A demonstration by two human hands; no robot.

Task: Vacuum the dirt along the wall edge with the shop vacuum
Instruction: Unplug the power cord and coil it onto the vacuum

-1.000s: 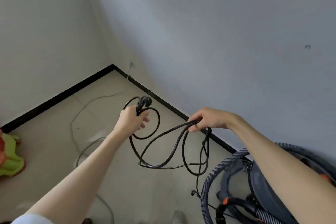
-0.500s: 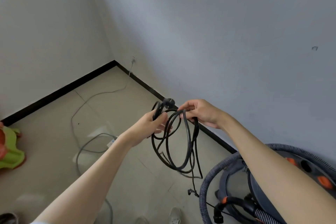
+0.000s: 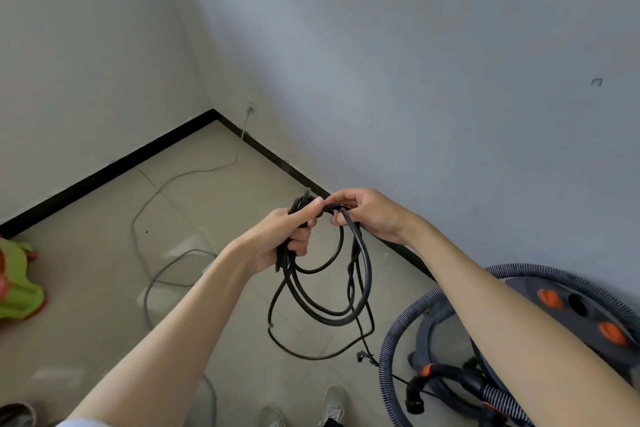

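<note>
Since a second ago I see the right hand (image 3: 369, 215) has met the left hand (image 3: 277, 243), both gripping the coiled power cord (image 3: 346, 288), while the shop vacuum (image 3: 540, 333) waits unplugged at the wall.

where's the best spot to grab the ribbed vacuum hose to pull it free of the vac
Probably the ribbed hose at the bare left arc of its loop, coming from the open floor side on the left. There it stands clear of the shop vacuum, while further right it runs behind the arm and among black fittings. Both hands are busy with the black power cord.
</note>
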